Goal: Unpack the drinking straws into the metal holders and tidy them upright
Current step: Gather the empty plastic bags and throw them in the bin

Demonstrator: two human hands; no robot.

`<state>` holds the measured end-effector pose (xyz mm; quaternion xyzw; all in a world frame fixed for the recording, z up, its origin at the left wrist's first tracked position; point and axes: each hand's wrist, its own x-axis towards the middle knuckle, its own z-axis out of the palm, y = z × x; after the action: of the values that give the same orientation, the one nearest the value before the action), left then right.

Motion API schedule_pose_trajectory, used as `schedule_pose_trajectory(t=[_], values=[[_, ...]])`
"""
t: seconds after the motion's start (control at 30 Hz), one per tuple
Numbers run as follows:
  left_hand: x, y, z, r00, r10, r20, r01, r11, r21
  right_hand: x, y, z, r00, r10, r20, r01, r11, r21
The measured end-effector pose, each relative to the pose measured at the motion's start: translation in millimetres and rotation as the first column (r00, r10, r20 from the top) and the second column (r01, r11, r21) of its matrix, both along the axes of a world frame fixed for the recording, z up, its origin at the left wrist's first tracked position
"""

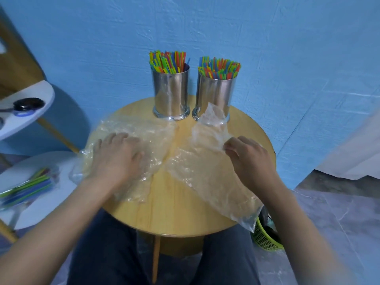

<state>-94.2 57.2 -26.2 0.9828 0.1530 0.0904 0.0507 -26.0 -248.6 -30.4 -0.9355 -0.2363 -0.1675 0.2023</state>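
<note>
Straws (pixel 167 62) multicoloured — upright; holders (pixel 171 93) shiny steel

At the far side of the table (pixel 174 202) the left holder (pixel 171 93) and the right holder (pixel 214 93) stand side by side, with straws (pixel 167 61) in both. Before them lie two bags. My left hand (pixel 117 155) rests on the left bag (pixel 148 136), and my right hand (pixel 248 157) pinches the right bag (pixel 209 173). A basket (pixel 265 237) sits below the table, on the right.

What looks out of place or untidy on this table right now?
Two crumpled, empty bags litter the table: the left bag overhangs the left edge, the right bag the near edge.
</note>
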Motion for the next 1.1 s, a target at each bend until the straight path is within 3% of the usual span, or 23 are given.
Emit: schedule_pose_trajectory(t=[0.1, 0.2, 0.27, 0.37, 0.47, 0.53, 0.57, 0.63, 0.7, 0.77, 0.8, 0.83, 0.9, 0.97, 1.03, 1.1], values=[[-6, -15, -9, 0.988, -0.100, -0.120, 0.072, 0.972, -0.222, 5, 9, -1, 1.000, -0.001, 0.001, 0.001, 1.000, 0.029], [-2, -50, -17, 0.980, -0.199, 0.026, 0.190, 0.876, -0.443, 8, 11, -5, 0.998, -0.049, -0.029, 0.050, 0.998, 0.030], [7, -69, -19, 0.977, -0.181, 0.108, 0.206, 0.708, -0.675, 9, 10, -6, 0.995, -0.084, -0.051, 0.086, 0.996, 0.031], [18, -83, -20, 0.981, -0.104, 0.166, 0.191, 0.333, -0.923, 8, 15, -2, 0.995, -0.099, -0.013, 0.100, 0.993, 0.067], [22, -86, -23, 0.991, -0.073, 0.110, 0.113, 0.046, -0.992, 0, 33, -1, 0.998, 0.023, -0.066, -0.018, 0.996, 0.085], [23, -83, -27, 0.994, -0.079, 0.078, 0.076, -0.030, -0.997, -5, 46, -12, 0.968, 0.108, -0.225, -0.102, 0.994, 0.035], [24, -81, -30, 0.994, -0.082, 0.070, 0.068, -0.033, -0.997, -5, 50, -19, 0.948, 0.112, -0.298, -0.124, 0.992, -0.020], [24, -76, -30, 0.991, -0.089, 0.101, 0.110, 0.102, -0.989, -4, 54, -33, 0.929, 0.080, -0.361, -0.131, 0.984, -0.119], [22, -70, -26, 0.974, -0.052, 0.219, 0.222, 0.373, -0.901, -2, 54, -43, 0.940, 0.065, -0.335, -0.122, 0.981, -0.150], [13, -66, -16, 0.923, -0.089, 0.374, 0.338, 0.651, -0.679, -2, 54, -46, 0.948, 0.081, -0.308, -0.123, 0.985, -0.118], [7, -65, -9, 0.913, -0.160, 0.375, 0.366, 0.727, -0.581, -3, 54, -46, 0.950, 0.097, -0.296, -0.131, 0.987, -0.097], [5, -64, -6, 0.923, -0.238, 0.301, 0.371, 0.757, -0.538, -3, 55, -45, 0.955, 0.119, -0.273, -0.145, 0.987, -0.077], [4, -64, -7, 0.935, -0.356, -0.004, 0.296, 0.784, -0.545, -5, 53, -40, 0.946, 0.158, -0.284, -0.172, 0.985, -0.028], [7, -65, -14, 0.888, -0.404, -0.218, 0.268, 0.841, -0.469, -7, 48, -30, 0.872, 0.204, -0.445, -0.198, 0.978, 0.061], [10, -67, -19, 0.895, -0.411, -0.175, 0.307, 0.850, -0.428, -8, 36, -22, 0.788, 0.281, -0.547, -0.211, 0.959, 0.189], [11, -72, -25, 0.908, -0.416, -0.045, 0.358, 0.827, -0.434, -14, 23, -19, 0.801, 0.299, -0.519, -0.197, 0.950, 0.243]])
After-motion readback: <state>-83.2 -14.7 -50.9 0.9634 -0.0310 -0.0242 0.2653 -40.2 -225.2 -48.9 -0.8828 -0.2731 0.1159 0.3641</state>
